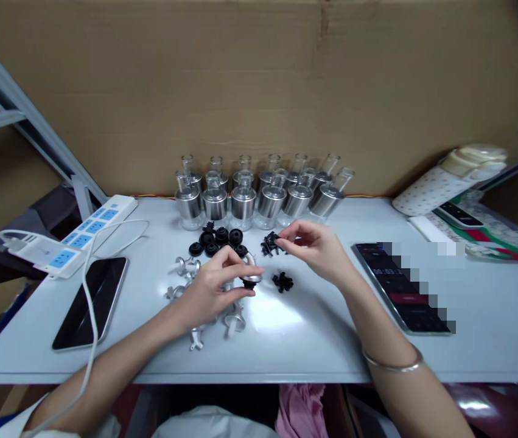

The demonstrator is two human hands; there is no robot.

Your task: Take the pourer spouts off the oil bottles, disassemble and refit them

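Two rows of glass bottles point(243, 202) with silver metal bands stand across the upper middle of the frame, in front of a cardboard wall point(195, 91). A power strip point(89, 236) and a dark-screened phone point(92, 301) lie at the left, with a white cable point(89, 286) looping over the phone. At the right lie a larger phone point(405, 292) and, above it, a spotted flask point(441, 182) leaning over. Black round caps point(222, 235) are gathered just below the bottles, and silver metal parts point(234, 319) lie scattered around and under the left hand; its fingers hide some of them.

At the centre, the left hand point(215, 283) grasps a silver piece with a black base point(250, 277), pinched between thumb and fingers. The right hand point(311, 246) has its thumb and forefinger nearly together at a pile of small black parts point(269, 243); whether it grips one cannot be told. Another small black cluster point(282, 281) lies just below that pile.
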